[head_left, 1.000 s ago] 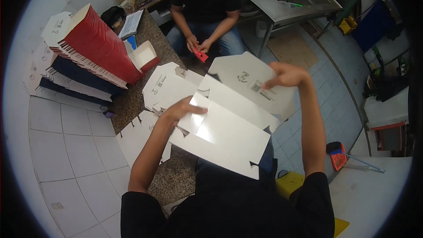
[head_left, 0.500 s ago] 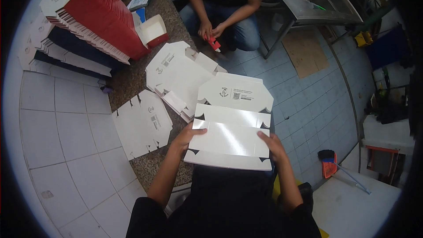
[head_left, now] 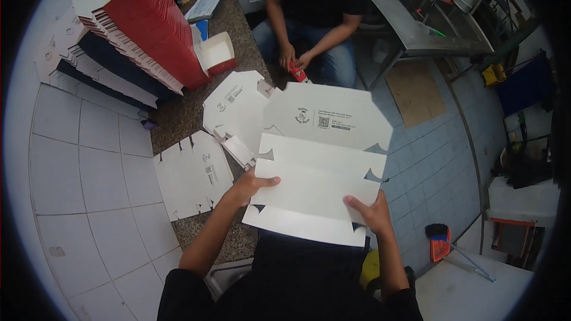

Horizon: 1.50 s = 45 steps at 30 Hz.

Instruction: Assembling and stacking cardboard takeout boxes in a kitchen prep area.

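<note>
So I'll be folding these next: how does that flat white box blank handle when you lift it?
Probably light: the left hand and right hand hold the flat white box blank by its near edge only. It looks fairly stiff, spanning out unsupported, yet likely hinges along its visible creases. The notched flaps may snag or bend.

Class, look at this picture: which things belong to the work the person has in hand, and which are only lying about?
In the work:
- flat white box blank, held by the left hand and right hand
- loose white blanks on the counter
- red stack of blanks

Lying about:
- dustpan on the floor
- flat cardboard sheet on the floor
- metal table
</note>
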Each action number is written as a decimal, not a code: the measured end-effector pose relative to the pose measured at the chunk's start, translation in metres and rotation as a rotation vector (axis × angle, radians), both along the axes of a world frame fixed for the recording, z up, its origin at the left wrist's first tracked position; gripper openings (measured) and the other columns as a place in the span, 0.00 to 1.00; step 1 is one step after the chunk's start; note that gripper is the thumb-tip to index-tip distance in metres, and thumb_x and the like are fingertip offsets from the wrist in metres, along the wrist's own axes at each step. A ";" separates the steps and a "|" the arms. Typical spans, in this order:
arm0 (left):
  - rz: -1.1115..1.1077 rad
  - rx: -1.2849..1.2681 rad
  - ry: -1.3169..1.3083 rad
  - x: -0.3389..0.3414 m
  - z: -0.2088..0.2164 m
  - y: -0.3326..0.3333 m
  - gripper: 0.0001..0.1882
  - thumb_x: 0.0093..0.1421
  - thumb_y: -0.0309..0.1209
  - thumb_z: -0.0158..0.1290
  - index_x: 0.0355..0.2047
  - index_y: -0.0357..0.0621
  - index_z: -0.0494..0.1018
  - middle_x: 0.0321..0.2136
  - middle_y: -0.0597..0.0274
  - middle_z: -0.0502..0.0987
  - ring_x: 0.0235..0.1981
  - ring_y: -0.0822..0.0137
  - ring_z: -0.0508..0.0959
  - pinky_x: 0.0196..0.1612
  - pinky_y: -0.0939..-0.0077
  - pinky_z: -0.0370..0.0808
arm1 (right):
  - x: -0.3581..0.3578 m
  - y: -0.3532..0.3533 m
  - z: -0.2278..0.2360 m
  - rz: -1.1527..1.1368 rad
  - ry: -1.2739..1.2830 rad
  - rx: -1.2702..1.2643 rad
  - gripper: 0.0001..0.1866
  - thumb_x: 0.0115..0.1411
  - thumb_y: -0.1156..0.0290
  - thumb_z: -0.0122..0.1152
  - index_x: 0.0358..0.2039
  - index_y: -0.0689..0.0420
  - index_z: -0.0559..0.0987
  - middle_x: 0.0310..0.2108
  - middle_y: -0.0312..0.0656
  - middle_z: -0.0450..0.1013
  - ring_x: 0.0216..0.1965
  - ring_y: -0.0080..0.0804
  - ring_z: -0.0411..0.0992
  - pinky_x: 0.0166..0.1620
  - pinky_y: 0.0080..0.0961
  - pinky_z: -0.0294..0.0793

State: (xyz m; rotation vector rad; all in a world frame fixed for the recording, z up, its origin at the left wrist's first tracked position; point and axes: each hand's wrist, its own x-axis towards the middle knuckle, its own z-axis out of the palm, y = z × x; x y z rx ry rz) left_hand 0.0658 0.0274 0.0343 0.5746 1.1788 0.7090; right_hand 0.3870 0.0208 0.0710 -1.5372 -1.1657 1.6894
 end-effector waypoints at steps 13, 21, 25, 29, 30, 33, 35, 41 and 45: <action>0.028 0.301 0.259 0.014 0.026 0.047 0.18 0.63 0.25 0.47 0.52 0.32 0.69 0.43 0.54 0.77 0.44 0.64 0.76 0.49 0.72 0.72 | -0.067 -0.024 0.057 0.053 -0.249 0.764 0.06 0.52 0.73 0.65 0.25 0.64 0.80 0.18 0.53 0.74 0.19 0.46 0.76 0.21 0.33 0.72; 0.281 0.550 -0.517 0.037 0.006 0.026 0.24 0.62 0.39 0.51 0.54 0.37 0.65 0.44 0.54 0.73 0.46 0.63 0.73 0.49 0.71 0.73 | -0.095 -0.038 0.053 0.186 -0.317 0.916 0.22 0.51 0.77 0.62 0.49 0.62 0.76 0.22 0.51 0.76 0.20 0.42 0.77 0.24 0.30 0.75; 0.342 0.394 -0.687 0.036 -0.003 0.039 0.25 0.62 0.41 0.50 0.53 0.36 0.64 0.44 0.53 0.71 0.47 0.61 0.72 0.52 0.69 0.71 | -0.085 -0.034 0.053 0.198 -0.158 0.869 0.27 0.51 0.78 0.63 0.54 0.62 0.73 0.24 0.51 0.77 0.20 0.39 0.77 0.24 0.27 0.75; 0.304 0.296 -0.883 0.039 -0.026 0.050 0.23 0.62 0.39 0.51 0.51 0.36 0.64 0.43 0.51 0.71 0.46 0.60 0.72 0.54 0.67 0.69 | -0.119 -0.044 0.037 0.165 -0.016 1.013 0.23 0.51 0.76 0.65 0.50 0.58 0.77 0.21 0.47 0.77 0.18 0.31 0.77 0.22 0.24 0.75; 0.293 0.296 -0.887 0.041 -0.024 0.050 0.23 0.62 0.39 0.51 0.51 0.36 0.64 0.43 0.51 0.71 0.46 0.60 0.72 0.54 0.67 0.69 | -0.115 -0.043 0.039 0.157 -0.024 1.018 0.23 0.51 0.76 0.65 0.50 0.58 0.77 0.21 0.47 0.77 0.18 0.31 0.77 0.22 0.24 0.75; 0.243 0.345 -1.075 0.015 -0.061 0.052 0.24 0.63 0.40 0.50 0.52 0.34 0.63 0.44 0.52 0.71 0.46 0.61 0.71 0.54 0.67 0.69 | -0.083 -0.033 0.058 0.206 -0.098 0.853 0.19 0.53 0.74 0.67 0.46 0.59 0.80 0.20 0.45 0.77 0.16 0.24 0.75 0.21 0.21 0.73; 0.264 0.277 -0.889 0.012 -0.032 0.038 0.23 0.63 0.40 0.50 0.51 0.36 0.64 0.44 0.53 0.71 0.46 0.61 0.72 0.53 0.66 0.70 | -0.042 -0.018 0.044 0.151 -0.105 0.674 0.08 0.54 0.73 0.66 0.35 0.58 0.84 0.14 0.41 0.74 0.14 0.25 0.74 0.20 0.19 0.71; 0.122 0.147 -0.890 0.003 -0.052 0.042 0.24 0.70 0.42 0.29 0.26 0.41 0.69 0.22 0.57 0.71 0.27 0.57 0.73 0.39 0.65 0.74 | -0.046 -0.021 0.058 0.346 -0.032 0.690 0.15 0.55 0.72 0.64 0.44 0.55 0.80 0.15 0.44 0.73 0.14 0.30 0.73 0.20 0.24 0.71; 0.016 0.446 -1.015 0.009 -0.069 0.048 0.24 0.72 0.39 0.27 0.27 0.41 0.68 0.23 0.56 0.70 0.29 0.61 0.72 0.42 0.65 0.74 | -0.100 -0.049 0.041 0.464 0.040 0.785 0.22 0.56 0.71 0.62 0.53 0.50 0.76 0.19 0.48 0.74 0.15 0.40 0.73 0.21 0.31 0.73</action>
